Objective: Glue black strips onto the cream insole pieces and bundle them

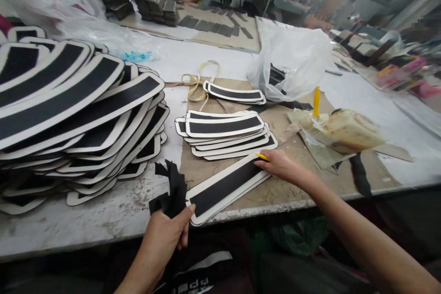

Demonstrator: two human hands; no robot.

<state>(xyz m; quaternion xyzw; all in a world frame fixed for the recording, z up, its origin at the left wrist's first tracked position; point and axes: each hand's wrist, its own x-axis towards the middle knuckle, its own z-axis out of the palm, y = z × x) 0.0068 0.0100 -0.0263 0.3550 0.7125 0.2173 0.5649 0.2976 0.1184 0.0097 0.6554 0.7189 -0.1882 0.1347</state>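
Observation:
A long panel with a black middle and white border lies slanted near the table's front edge, on top of at least one similar panel. My left hand is closed at its lower left end, the thumb over the corner and the other fingers mostly hidden. Thin black strips bunch up right behind that hand; whether it grips them too is unclear. At the panel's upper right end, my right hand is closed around a small yellow pointed tool, its fingers touching the panel. Just beyond lies a short stack of similar panels.
Large piled panels fill the left side. More panels, a yellow band and a plastic bag lie farther back. On the right, a yellow handle stands by a glue-stained container. Other people work across the table.

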